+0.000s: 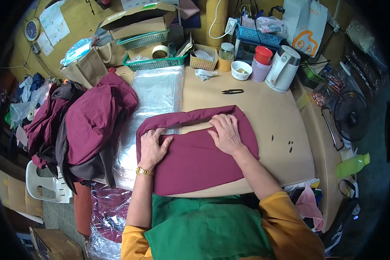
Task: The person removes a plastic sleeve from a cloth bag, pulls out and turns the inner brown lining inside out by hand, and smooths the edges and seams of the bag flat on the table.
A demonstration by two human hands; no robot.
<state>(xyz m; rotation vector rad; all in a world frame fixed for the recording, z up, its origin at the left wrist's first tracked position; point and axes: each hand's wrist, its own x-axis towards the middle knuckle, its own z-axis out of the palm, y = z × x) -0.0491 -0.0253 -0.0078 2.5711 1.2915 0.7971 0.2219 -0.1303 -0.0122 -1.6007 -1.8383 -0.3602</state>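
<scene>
A maroon cloth piece (190, 164) lies on the tan table top, its far part forming a folded band with a gap that shows the table. My left hand (153, 147) rests on the cloth at the left end of this gap, thumb apart from the fingers. At the gap's right end, my right hand (225, 131) presses on the cloth with fingers bent and somewhat spread. Neither hand visibly grips anything, though the fingertips partly meet the cloth's edge. Clear plastic sheets (156, 91) lie partly under the cloth's left side.
Maroon and dark garments (95, 117) are heaped at the left. Small black snips (232, 91) lie beyond the cloth. Along the back stand a white bowl (241, 70), a lilac cup (261, 71), a white kettle (283, 69) and green baskets (154, 63). A yellow-green bottle (353, 165) is at the right.
</scene>
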